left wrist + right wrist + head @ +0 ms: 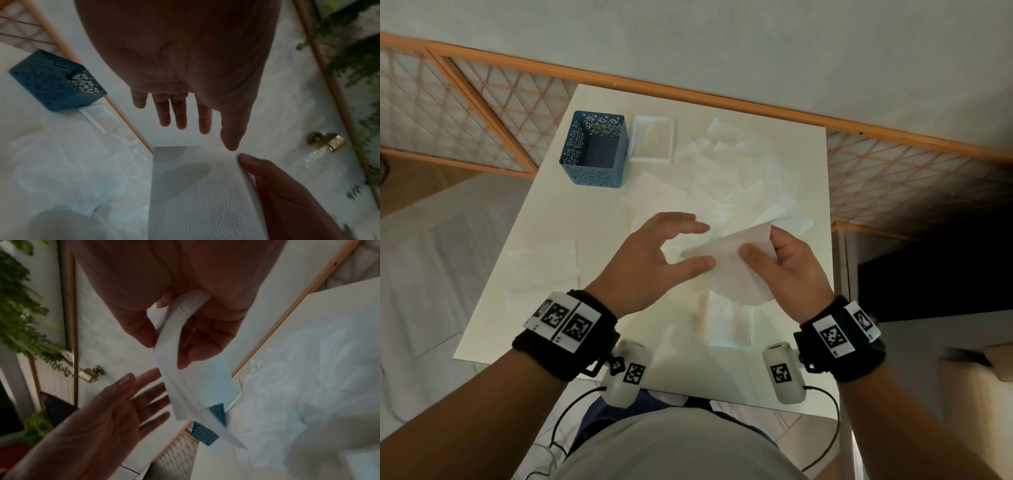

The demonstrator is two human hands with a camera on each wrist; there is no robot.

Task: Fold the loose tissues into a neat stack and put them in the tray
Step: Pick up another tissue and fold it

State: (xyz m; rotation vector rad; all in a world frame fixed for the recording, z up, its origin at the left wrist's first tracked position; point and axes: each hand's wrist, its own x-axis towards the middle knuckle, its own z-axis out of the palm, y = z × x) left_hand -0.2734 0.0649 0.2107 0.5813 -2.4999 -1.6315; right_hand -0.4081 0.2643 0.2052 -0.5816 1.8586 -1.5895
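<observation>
No words, brand names or numbers can be read anywhere. The only signs are black-and-white square code markers: on the left wristband at lower left of the head view, the right wristband at lower right, and the two white wrist cameras below them.

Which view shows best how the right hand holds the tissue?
The right wrist view: the right hand pinches the tissue between thumb and fingers. The head view shows only the thumb on top. The left wrist view shows the tissue's face and one fingertip at its edge.
</observation>
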